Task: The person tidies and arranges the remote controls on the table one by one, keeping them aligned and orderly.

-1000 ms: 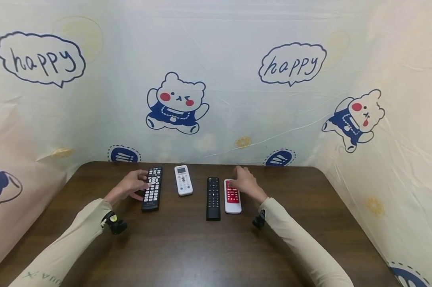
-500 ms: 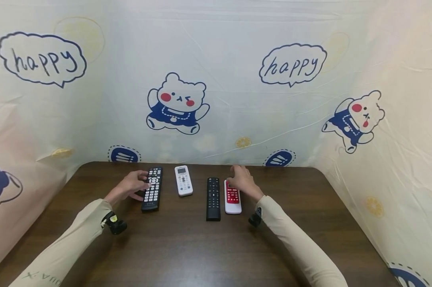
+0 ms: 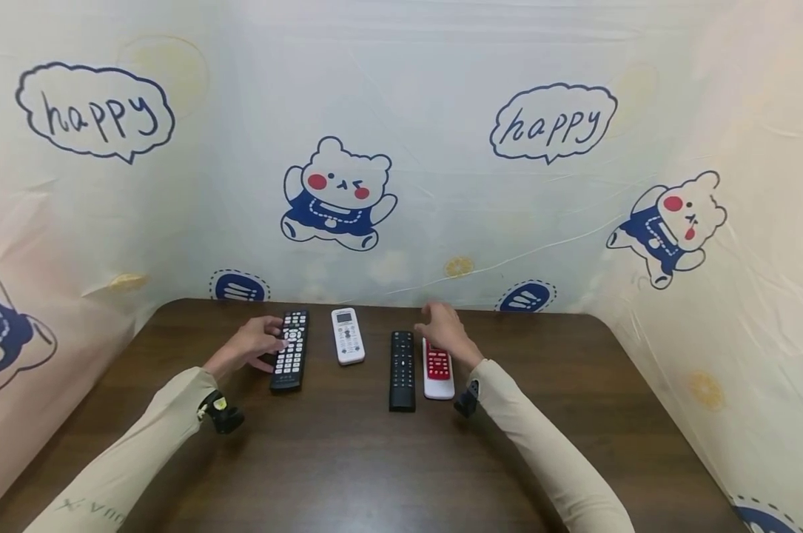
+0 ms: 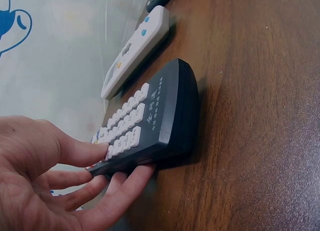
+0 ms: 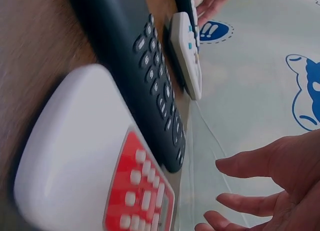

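My left hand (image 3: 254,342) pinches a black remote control with white buttons (image 4: 165,111) by its left side. In the left wrist view the thumb presses on the buttons and the other fingers lie along the edge and underside. My right hand (image 3: 443,329) is held with fingers spread above the far end of a white remote control with a red keypad (image 3: 438,381). Between thumb and fingers it holds nothing, and in the right wrist view (image 5: 270,186) no fingertip touches a remote. Its palm hides the top of that remote in the head view.
An all-black remote control (image 3: 402,374) lies just left of the red-and-white one. A white remote control with a small screen (image 3: 348,337) lies nearer the black one in my left hand. Behind the brown wooden table (image 3: 348,466) hangs a patterned curtain (image 3: 441,207).
My right hand has shifted left and slightly away from me, over the far end of the red-and-white remote. The left hand keeps its grip. The head view has turned a little left.
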`<state>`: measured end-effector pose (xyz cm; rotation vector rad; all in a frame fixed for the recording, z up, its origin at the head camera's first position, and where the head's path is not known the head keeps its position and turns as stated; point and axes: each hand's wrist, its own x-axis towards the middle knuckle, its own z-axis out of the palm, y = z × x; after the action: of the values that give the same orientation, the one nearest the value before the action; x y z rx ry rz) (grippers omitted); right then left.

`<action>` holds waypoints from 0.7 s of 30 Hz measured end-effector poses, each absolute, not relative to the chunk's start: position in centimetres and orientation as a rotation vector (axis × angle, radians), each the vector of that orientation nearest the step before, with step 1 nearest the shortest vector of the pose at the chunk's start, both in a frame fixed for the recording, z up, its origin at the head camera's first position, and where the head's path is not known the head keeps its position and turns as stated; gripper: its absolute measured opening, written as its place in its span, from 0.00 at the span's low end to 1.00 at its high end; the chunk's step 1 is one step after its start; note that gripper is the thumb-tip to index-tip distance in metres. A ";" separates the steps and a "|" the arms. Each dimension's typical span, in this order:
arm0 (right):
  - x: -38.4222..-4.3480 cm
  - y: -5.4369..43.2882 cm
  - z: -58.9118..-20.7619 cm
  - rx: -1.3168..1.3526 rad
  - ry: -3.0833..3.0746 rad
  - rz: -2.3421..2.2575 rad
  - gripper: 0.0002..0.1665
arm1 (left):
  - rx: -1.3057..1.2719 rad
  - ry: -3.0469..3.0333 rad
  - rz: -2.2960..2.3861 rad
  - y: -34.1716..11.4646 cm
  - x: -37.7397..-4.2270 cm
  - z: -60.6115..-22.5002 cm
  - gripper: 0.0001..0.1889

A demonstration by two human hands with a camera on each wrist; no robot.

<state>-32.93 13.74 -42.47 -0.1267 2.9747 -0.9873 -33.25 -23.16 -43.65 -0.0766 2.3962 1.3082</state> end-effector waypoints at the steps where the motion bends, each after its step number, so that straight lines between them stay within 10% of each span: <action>1: -32.9 13.6 -42.4 -0.129 2.973 -0.996 0.25 | -0.080 2.393 1.311 -23.1 -33.3 -43.6 0.36; 21: -33.6 10.1 -42.4 -0.176 2.915 -0.904 0.26 | -0.028 2.392 1.314 -23.1 -33.2 -43.5 0.36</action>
<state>-33.59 10.06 -42.38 -0.1759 2.9154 -0.9041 -33.20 -23.12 -43.49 -0.0283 2.3922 1.3139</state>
